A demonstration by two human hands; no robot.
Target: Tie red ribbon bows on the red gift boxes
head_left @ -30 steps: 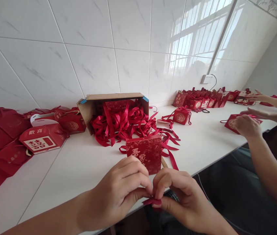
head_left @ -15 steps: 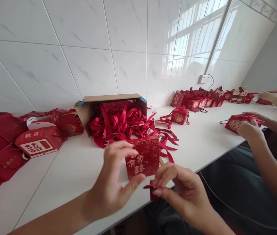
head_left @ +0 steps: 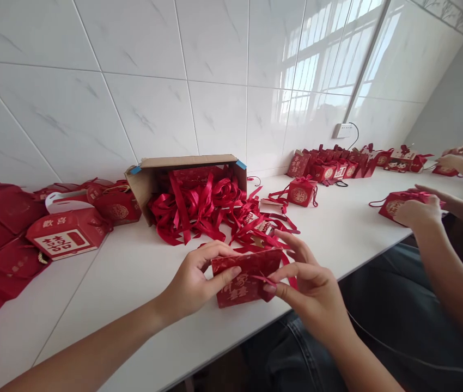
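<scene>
A small red gift box (head_left: 231, 291) with pale Chinese characters stands near the table's front edge, its top leaning toward me. My left hand (head_left: 201, 277) grips its upper left side, thumb on the front and fingers behind. Between the thumb and forefinger of my right hand (head_left: 311, 288) is a red ribbon (head_left: 267, 279), held against the right part of the box front. The right hand's other fingers are loosely curled. Just behind the box, loose red ribbons (head_left: 199, 207) spill from a cardboard box (head_left: 137, 193) lying on its side.
Red gift boxes (head_left: 68, 231) crowd the left side. A single tied box (head_left: 302, 193) stands behind on the right, with rows of boxes (head_left: 337, 163) along the wall. At right, a co-worker's hands (head_left: 419, 209) hold another red box (head_left: 390, 207). A socket (head_left: 343, 130) sits on the wall.
My left hand has closed on the box and tilted its top toward me. My right hand has brought the ribbon up from below to the box front.
</scene>
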